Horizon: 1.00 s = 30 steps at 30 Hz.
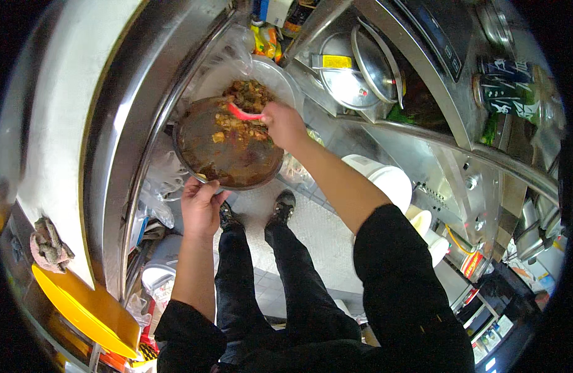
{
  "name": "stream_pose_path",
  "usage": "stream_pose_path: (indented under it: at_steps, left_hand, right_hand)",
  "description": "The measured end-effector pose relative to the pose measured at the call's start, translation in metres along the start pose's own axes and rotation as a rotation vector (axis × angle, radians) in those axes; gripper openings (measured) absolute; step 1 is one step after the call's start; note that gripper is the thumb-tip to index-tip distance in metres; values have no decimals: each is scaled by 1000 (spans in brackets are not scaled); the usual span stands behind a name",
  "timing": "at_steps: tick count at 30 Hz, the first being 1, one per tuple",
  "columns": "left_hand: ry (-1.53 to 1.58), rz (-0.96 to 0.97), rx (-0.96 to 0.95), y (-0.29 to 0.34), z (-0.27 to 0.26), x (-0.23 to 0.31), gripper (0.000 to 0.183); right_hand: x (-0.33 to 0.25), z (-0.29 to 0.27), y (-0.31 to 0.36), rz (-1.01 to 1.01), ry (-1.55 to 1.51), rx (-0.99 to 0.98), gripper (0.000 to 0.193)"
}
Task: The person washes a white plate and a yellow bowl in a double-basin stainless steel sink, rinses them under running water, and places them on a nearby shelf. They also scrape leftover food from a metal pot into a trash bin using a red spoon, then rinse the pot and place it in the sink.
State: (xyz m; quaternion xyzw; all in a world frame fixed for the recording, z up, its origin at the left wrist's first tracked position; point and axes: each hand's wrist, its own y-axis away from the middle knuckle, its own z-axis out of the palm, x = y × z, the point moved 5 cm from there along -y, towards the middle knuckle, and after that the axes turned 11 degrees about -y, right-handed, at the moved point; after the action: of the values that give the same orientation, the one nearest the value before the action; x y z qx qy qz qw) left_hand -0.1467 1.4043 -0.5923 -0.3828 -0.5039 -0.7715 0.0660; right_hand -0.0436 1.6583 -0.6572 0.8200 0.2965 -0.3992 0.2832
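My left hand [201,205] grips the near rim of a wide round pan [196,143], thumb on top. Brown liquid and chunky food scraps [236,132] lie on the pan's surface. Its far edge rests at or over a round bin [280,71] lined with clear plastic; more scraps [249,93] sit inside the bin. In my right hand [285,126], closed around one end, is a red curved scraper [244,114]. The scraper is over the pan's far part, beside the food; whether it touches the pan I cannot tell.
A steel counter edge [154,137] runs along the left, with a crumpled cloth [50,245] and a yellow tub-like piece [81,308] nearby. White buckets [386,185] stand at right. Metal lids [354,71] lie on the steel unit at the far right. Plastic bags [156,193] hang beside the pan.
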Motion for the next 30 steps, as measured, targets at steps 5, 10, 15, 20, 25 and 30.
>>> stream_pose_path:
  at_steps: [5, 10, 15, 20, 25, 30]
  left_hand:
    - [30, 7, -26, -2, 3, 0, 28]
    - [81, 56, -67, 7, 1, -2, 31]
    - [28, 9, 4, 7, -10, -10, 26]
    - [94, 20, -33, 6, -8, -2, 25]
    - [89, 31, -38, 9, -7, 1, 26]
    - [52, 10, -49, 6, -17, -7, 25]
  right_hand:
    - [-47, 20, 53, -129, -229, -234, 9]
    - [18, 30, 7, 30, -192, -82, 8]
    - [40, 20, -21, 80, 156, -59, 8]
    - [9, 10, 20, -12, -119, -41, 10]
    - [23, -8, 11, 140, 253, -54, 14]
    - [-20, -12, 36, 97, -125, -120, 15]
